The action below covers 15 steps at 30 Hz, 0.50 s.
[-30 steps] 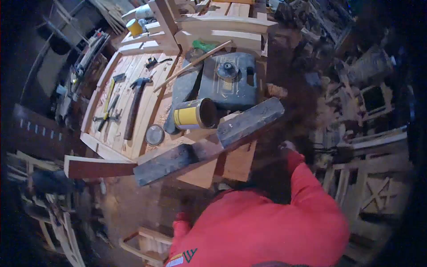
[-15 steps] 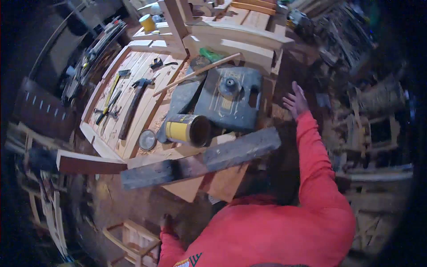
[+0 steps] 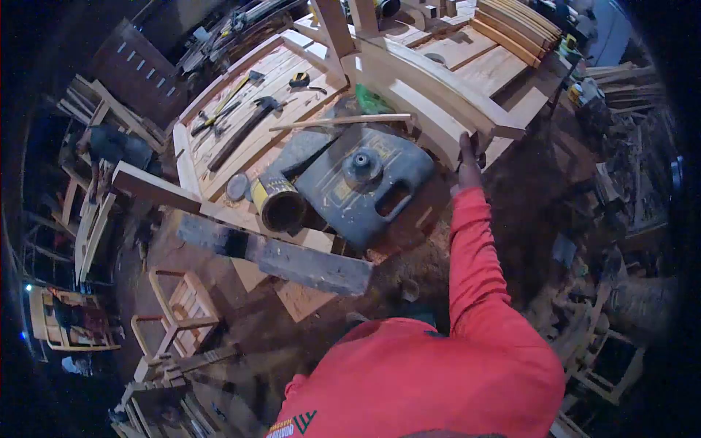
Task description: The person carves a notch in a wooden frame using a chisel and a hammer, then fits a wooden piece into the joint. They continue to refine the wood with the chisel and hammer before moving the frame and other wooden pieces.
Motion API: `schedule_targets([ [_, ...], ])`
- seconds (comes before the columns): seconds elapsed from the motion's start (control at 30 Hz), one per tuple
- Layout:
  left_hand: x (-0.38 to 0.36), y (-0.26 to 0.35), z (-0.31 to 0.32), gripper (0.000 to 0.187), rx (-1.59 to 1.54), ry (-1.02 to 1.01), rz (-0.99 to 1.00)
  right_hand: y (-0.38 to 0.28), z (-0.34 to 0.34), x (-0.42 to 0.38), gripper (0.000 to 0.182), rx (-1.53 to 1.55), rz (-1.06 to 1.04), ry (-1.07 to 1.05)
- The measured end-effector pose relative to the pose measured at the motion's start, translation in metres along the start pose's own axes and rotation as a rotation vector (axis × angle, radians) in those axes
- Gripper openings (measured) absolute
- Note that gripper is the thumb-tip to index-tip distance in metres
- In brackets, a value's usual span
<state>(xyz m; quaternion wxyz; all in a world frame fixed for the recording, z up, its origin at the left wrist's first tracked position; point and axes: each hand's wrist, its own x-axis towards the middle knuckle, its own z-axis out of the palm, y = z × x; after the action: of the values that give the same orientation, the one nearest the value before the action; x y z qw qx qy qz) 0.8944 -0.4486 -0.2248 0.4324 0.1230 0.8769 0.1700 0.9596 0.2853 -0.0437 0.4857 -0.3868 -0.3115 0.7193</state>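
My right hand (image 3: 469,165) is at the near end of a pale wooden frame rail (image 3: 438,95). Its fingers look closed around the wood there, though part of the grip is hidden. Left of it lies a dark plastic jerrycan (image 3: 328,171) on its side. An open yellow tin (image 3: 280,204) lies tipped beside the jerrycan, near a round lid (image 3: 237,186). A thin wooden stick (image 3: 343,121) rests behind them. My left hand is out of sight.
On the slatted panel lie a claw hammer (image 3: 244,131), a tape measure (image 3: 299,80) and other tools. A thick, worn board (image 3: 307,264) crosses the near side. A small wooden chair frame (image 3: 182,306) stands at lower left; timber is stacked around the room.
My right hand has gone from open in the air to the end of the frame rail. The view has turned, and my left hand has left the picture.
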Motion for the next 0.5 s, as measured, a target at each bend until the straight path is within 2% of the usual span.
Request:
schedule_targets([
  [0.17,0.004,0.005,0.0,0.03,-0.005,0.116,0.004,-0.024,-0.001,-0.013,0.081,-0.11,0.119,-0.01],
  [0.27,0.016,0.013,0.002,0.033,-0.03,0.168,0.037,0.003,-0.051,0.017,0.074,-0.037,0.094,-0.029],
  [0.37,0.03,0.025,0.019,0.036,-0.053,0.158,0.129,-0.034,-0.072,-0.048,0.07,-0.014,0.052,-0.114],
  [0.4,0.031,0.029,0.028,0.037,-0.053,0.136,0.178,-0.04,-0.077,-0.068,0.076,-0.015,0.029,-0.138],
  [0.5,0.012,0.047,0.062,0.04,-0.046,0.025,0.355,-0.056,-0.099,-0.118,0.074,0.001,0.174,-0.155],
])
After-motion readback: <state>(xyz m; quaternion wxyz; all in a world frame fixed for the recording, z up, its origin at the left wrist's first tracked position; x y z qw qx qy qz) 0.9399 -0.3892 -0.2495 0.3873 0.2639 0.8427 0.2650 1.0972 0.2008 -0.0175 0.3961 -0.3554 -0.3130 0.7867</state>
